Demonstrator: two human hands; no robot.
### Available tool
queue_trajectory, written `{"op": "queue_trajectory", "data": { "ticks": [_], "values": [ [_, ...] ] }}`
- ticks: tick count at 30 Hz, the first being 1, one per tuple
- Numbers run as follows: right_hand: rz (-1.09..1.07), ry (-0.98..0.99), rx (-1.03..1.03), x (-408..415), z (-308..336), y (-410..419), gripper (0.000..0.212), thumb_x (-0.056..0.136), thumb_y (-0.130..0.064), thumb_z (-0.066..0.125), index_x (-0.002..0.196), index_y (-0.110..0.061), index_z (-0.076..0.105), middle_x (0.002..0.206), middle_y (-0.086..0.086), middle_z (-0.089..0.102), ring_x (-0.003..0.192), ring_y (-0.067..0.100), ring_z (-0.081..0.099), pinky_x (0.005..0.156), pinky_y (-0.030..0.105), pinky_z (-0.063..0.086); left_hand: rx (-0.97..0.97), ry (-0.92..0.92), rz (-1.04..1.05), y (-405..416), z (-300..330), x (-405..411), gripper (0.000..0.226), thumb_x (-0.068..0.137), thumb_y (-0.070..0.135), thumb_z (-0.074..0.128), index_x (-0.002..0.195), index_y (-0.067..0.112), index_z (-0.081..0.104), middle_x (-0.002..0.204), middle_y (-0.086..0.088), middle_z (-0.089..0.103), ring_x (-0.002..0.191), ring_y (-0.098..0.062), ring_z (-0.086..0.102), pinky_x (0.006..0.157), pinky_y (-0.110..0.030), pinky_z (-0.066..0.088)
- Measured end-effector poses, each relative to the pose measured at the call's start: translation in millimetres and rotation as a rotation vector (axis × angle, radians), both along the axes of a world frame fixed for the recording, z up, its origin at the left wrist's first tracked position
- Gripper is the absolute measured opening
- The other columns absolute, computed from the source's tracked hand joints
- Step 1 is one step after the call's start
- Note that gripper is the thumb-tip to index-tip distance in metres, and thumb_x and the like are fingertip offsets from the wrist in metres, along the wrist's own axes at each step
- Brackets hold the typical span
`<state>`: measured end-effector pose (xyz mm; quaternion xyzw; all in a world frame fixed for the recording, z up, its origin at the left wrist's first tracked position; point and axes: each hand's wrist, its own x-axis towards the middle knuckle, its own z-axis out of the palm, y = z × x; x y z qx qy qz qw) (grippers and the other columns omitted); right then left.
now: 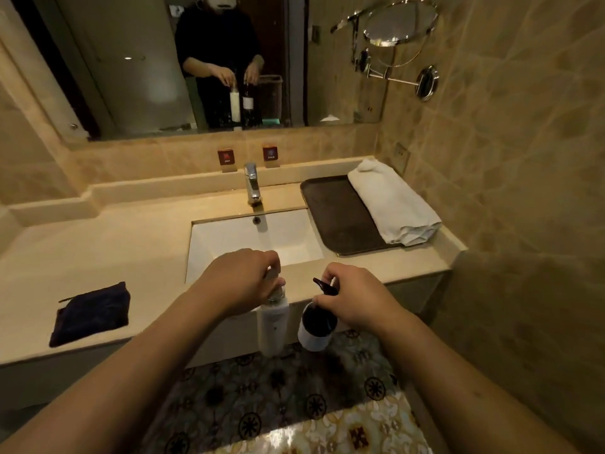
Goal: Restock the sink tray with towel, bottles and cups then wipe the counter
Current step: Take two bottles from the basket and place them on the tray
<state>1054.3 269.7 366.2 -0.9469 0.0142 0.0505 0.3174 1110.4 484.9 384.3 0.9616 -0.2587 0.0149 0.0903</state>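
Note:
My left hand (240, 280) grips the pump top of a white bottle (273, 329), which hangs in front of the counter edge. My right hand (357, 298) holds a dark bottle (317, 326) with a white label by its black pump, just right of the white one. Both bottles are off the counter, below the sink (255, 240). A dark tray (334, 214) lies on the counter right of the sink. A rolled white towel (391, 201) rests along the tray's right side. No cups are in view.
A dark blue cloth (91, 314) lies on the counter (98, 257) at the left. The chrome tap (252, 183) stands behind the sink, below the wall mirror (196, 60). A round shaving mirror (397, 24) juts from the tiled right wall. Patterned floor lies below.

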Motion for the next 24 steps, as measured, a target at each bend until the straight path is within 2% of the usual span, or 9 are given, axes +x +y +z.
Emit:
{"op": "queue_trajectory", "data": {
  "ticks": [2,4,8,13,15,18,20,22,24],
  "values": [
    [0.01,-0.012,0.002,27,7,-26,0.027,0.083,-0.037,0.078,0.082,-0.036,0.051,0.08,-0.013,0.058,0.073,0.003,0.057,0.055,0.018,0.042,0.014,-0.005,0.034,-23,6,26,0.019,0.095,0.046,0.054,0.107,0.032,0.059,0.103,0.006,0.067,0.079,-0.01,0.056,0.067,-0.025,0.05],
    [0.022,-0.039,0.005,52,14,-53,0.027,0.084,-0.036,0.077,0.079,-0.035,0.051,0.079,-0.013,0.057,0.07,0.002,0.055,0.052,0.016,0.037,0.006,-0.013,0.061,-45,14,52,0.019,0.095,0.042,0.056,0.11,0.031,0.059,0.106,0.004,0.067,0.082,-0.01,0.057,0.067,-0.021,0.046],
    [0.027,-0.093,-0.017,105,21,-97,0.02,0.085,-0.034,0.077,0.087,-0.031,0.058,0.083,-0.01,0.06,0.074,0.008,0.059,0.06,0.024,0.051,-0.053,-0.027,0.077,-88,32,101,0.015,0.096,0.041,0.055,0.106,0.03,0.059,0.102,0.005,0.068,0.081,-0.011,0.058,0.06,-0.021,0.04],
    [-0.034,-0.109,-0.023,175,23,-134,0.022,0.085,-0.032,0.078,0.096,-0.031,0.059,0.087,-0.007,0.06,0.079,0.015,0.062,0.07,0.027,0.058,-0.073,-0.036,0.065,-130,55,171,0.018,0.098,0.037,0.054,0.11,0.025,0.06,0.103,0.002,0.068,0.082,-0.014,0.059,0.061,-0.026,0.042],
    [-0.052,-0.107,-0.014,204,21,-146,0.023,0.085,-0.032,0.078,0.097,-0.033,0.059,0.088,-0.008,0.06,0.077,0.013,0.061,0.068,0.024,0.055,-0.097,-0.043,0.062,-143,60,205,0.018,0.097,0.037,0.055,0.109,0.024,0.06,0.102,0.001,0.068,0.084,-0.015,0.06,0.062,-0.027,0.043],
    [-0.086,-0.094,-0.003,246,18,-160,0.023,0.084,-0.033,0.079,0.096,-0.034,0.059,0.089,-0.01,0.06,0.073,0.008,0.057,0.063,0.02,0.051,-0.121,-0.056,0.055,-162,65,260,0.016,0.096,0.036,0.057,0.107,0.025,0.059,0.095,0.003,0.063,0.077,-0.011,0.056,0.056,-0.023,0.036],
    [-0.119,-0.087,-0.011,272,15,-166,0.022,0.085,-0.033,0.078,0.098,-0.033,0.06,0.091,-0.009,0.06,0.072,0.007,0.055,0.061,0.017,0.045,-0.099,-0.086,0.033,-173,65,298,0.017,0.096,0.037,0.056,0.109,0.026,0.058,0.092,0.004,0.06,0.079,-0.013,0.055,0.058,-0.025,0.038],
    [-0.15,-0.076,-0.021,298,10,-168,0.02,0.087,-0.033,0.077,0.099,-0.03,0.061,0.093,-0.007,0.061,0.074,0.009,0.056,0.063,0.019,0.044,-0.087,-0.103,0.011,-183,61,337,0.02,0.095,0.039,0.057,0.11,0.026,0.058,0.093,0.004,0.06,0.083,-0.016,0.056,0.064,-0.028,0.042],
    [-0.179,-0.057,-0.018,324,8,-170,0.019,0.088,-0.031,0.076,0.098,-0.029,0.061,0.094,-0.005,0.062,0.078,0.011,0.057,0.069,0.022,0.045,-0.094,-0.111,-0.005,-190,55,378,0.02,0.094,0.04,0.059,0.108,0.026,0.058,0.093,0.004,0.061,0.082,-0.014,0.056,0.062,-0.027,0.041]
  ]
}}
